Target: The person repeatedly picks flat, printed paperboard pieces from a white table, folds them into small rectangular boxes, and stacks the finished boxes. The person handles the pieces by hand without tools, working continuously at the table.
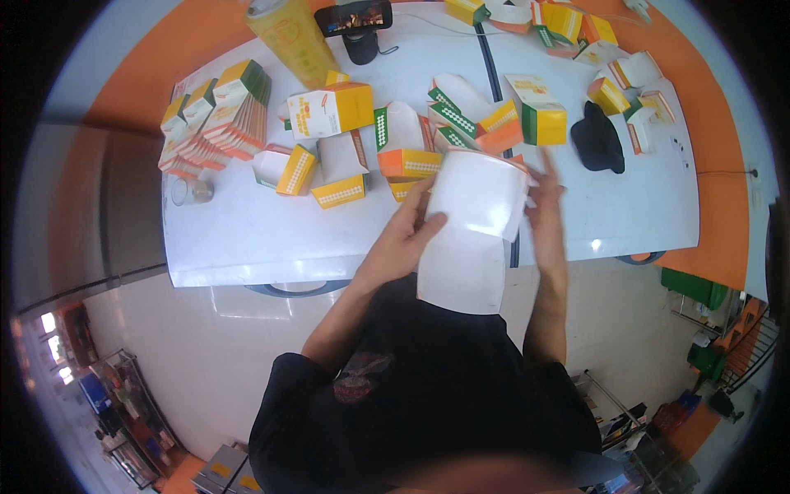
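Note:
A partly folded cardboard food box (469, 202) is held up in front of me, its plain white inside facing up and one panel hanging toward my chest. My left hand (409, 230) grips its left side, thumb on the white face and fingers behind. At the right edge of the box is my right hand (545, 193), slightly blurred, with its fingers apart; whether they touch the card I cannot make out. Just beyond stand folded open boxes (411, 162) in yellow, green and orange, near a yellow-and-white box (329, 111) lying on its side.
Flat box blanks (226, 123) are stacked on the table's (247, 239) left, beside a small clear glass (191, 192). A tall yellow cylinder (292, 41) and a phone on a stand (354, 18) are at the back. A black cap (598, 138) and more boxes (576, 33) lie right.

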The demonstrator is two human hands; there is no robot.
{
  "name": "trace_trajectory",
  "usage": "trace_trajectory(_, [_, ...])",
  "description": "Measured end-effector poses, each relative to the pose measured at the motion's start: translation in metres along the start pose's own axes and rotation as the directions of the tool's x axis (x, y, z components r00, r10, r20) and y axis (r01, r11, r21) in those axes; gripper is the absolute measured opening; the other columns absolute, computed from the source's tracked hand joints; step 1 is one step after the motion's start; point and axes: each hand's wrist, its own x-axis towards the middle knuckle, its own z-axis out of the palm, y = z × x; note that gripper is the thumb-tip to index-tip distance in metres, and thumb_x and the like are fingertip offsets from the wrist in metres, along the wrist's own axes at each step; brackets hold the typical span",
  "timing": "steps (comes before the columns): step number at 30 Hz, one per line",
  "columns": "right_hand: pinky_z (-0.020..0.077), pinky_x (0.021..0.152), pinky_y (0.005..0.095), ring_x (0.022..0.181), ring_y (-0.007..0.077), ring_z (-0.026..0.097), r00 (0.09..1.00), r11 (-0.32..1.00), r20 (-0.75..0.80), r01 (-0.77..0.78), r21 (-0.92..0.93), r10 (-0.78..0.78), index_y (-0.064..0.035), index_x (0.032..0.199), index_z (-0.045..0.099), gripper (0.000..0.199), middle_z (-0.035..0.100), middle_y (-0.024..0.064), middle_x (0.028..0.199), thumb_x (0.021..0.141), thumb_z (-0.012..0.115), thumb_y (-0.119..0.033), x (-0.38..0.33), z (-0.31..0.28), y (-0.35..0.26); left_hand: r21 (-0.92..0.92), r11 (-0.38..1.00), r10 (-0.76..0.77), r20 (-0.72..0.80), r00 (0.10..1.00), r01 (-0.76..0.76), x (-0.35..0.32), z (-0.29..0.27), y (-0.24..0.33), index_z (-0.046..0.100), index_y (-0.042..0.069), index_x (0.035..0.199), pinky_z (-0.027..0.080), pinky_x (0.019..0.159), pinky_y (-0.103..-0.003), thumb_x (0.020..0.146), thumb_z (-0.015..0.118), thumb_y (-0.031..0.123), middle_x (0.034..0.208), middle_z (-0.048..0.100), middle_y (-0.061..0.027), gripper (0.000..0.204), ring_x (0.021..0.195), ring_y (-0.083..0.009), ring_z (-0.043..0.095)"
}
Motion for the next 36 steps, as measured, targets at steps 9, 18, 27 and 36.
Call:
trace_trajectory(9, [0.0413, 0.108, 0.0340, 0.121, 0.0227, 0.058, 0.983, 0.988, 0.117, 0.148, -0.053, -0.141, -0.0010, 0.138, 0.050, 0.076, 0.059, 0.0155, 0.130, 0.108, 0.010, -0.059, -0.016, 0.034, 0.022, -0.113, 0.992, -0.057, -0.068, 0.996, 0.049, 0.009, -0.013, 0.007, 0.037, -0.006, 0.147, 0.039, 0.104, -0.032, 0.109, 0.043, 0.041, 0.128, 0.055, -0.0171, 0.061, 0.119, -0.0211, 0.052])
trace_trajectory(18, [0.0480, 0.073, 0.0267, 0.082, 0.0118, 0.060, 0.986, 0.977, 0.020, 0.160, 0.139, -0.164, 0.0068, 0.129, 0.057, 0.051, 0.067, 0.0077, 0.095, 0.110, 0.042, -0.038, -0.028, 0.044, 0.010, 0.099, 0.905, 0.423, -0.321, 0.847, -0.414, 0.024, 0.021, 0.008, 0.062, -0.001, 0.099, 0.037, 0.059, -0.025, 0.101, 0.066, 0.027, 0.071, 0.052, 0.0026, 0.028, 0.066, -0.0071, 0.045])
trace_trajectory(27, [0.0440, 0.060, 0.0262, 0.069, 0.0117, 0.058, 0.833, 0.832, -0.001, 0.552, -0.050, -0.553, 0.0103, 0.101, 0.067, 0.024, 0.065, 0.0091, 0.081, 0.101, 0.062, -0.013, -0.034, 0.047, -0.005, 0.260, 0.859, 0.490, -0.171, 0.855, -0.441, 0.012, 0.004, 0.025, 0.054, -0.001, 0.072, 0.035, 0.054, -0.031, 0.093, 0.072, 0.019, 0.061, 0.045, -0.0068, 0.034, 0.057, -0.0131, 0.040])
trace_trajectory(36, [0.0388, 0.055, 0.0297, 0.062, 0.0144, 0.053, 0.882, 0.891, 0.138, 0.434, 0.135, -0.450, 0.0097, 0.080, 0.060, 0.027, 0.060, 0.0111, 0.074, 0.100, 0.055, -0.006, -0.031, 0.036, -0.026, 0.306, 0.730, 0.628, 0.055, 0.777, -0.612, 0.005, 0.002, 0.046, 0.056, -0.003, 0.072, 0.036, 0.055, -0.036, 0.093, 0.067, 0.015, 0.063, 0.049, -0.0112, 0.030, 0.057, -0.0240, 0.048])
